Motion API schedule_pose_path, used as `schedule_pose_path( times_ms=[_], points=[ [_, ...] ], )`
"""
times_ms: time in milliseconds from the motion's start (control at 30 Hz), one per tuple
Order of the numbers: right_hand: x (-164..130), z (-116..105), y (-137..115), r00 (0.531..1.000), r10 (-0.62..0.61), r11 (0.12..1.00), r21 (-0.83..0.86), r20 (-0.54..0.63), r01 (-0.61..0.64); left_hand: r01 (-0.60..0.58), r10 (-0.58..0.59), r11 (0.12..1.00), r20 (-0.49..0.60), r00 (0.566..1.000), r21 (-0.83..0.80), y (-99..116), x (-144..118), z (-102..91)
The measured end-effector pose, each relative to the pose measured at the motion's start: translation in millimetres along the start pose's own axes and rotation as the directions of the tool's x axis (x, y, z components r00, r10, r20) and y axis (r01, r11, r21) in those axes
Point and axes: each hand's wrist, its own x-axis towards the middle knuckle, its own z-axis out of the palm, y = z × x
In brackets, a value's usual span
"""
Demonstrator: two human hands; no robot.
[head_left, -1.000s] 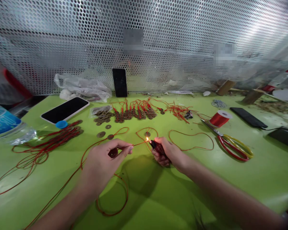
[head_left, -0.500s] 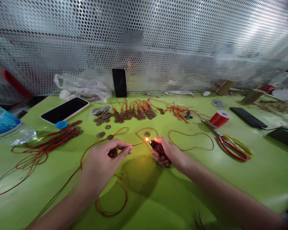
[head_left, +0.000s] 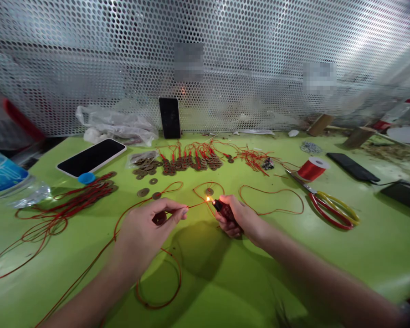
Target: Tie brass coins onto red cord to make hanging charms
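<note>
My left hand (head_left: 146,232) is closed in a pinch on a thin red cord (head_left: 197,204), whose end points right toward a small flame. A coin seems to sit in the shadow inside its curled fingers. My right hand (head_left: 237,216) grips a dark red lighter (head_left: 227,212), its black head tilted left and lit. The flame burns at the cord's end; whether they touch I cannot tell. Just behind it lies a single holed coin (head_left: 209,192) beside a loop of red cord. Another long cord loop (head_left: 181,278) lies under and in front of my left hand.
Tied coin bundles (head_left: 191,163) with red cords line the back. Scissors (head_left: 331,209) and a red thread spool (head_left: 312,169) lie right. At left are a water bottle (head_left: 10,182), a phone (head_left: 92,157) and strung coins (head_left: 99,189). Another phone (head_left: 170,118) leans against the perforated metal panel (head_left: 232,54).
Almost nothing differs. The lighter stays lit beside the cord's end, and both hands hold nearly the same place; the whole view has shifted very slightly.
</note>
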Motion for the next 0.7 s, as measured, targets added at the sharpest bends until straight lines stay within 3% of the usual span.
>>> schedule_pose_path(
  times_ms=[300,500,633,700],
  points=[
    [-2,2,-3,0.999,0.036,0.999,-0.008,-0.025,-0.036,-0.007,0.007,1.0,-0.011,1.0,0.011,2,0,-0.3],
    [-17,-1,-8,0.994,-0.075,0.997,0.006,-0.085,0.075,-0.031,0.03,1.0,-0.064,0.997,-0.005,-1,2,-2.6],
    [-25,-22,-15,0.947,-0.252,0.956,-0.206,-0.201,0.21,-0.026,0.023,0.996,-0.03,0.999,-0.09,0,2,-4.8],
    [-26,-39,-18,0.872,-0.393,0.863,-0.444,-0.292,0.24,-0.023,0.019,0.991,-0.03,0.999,-0.135,1,0,-4.5]
  ],
)
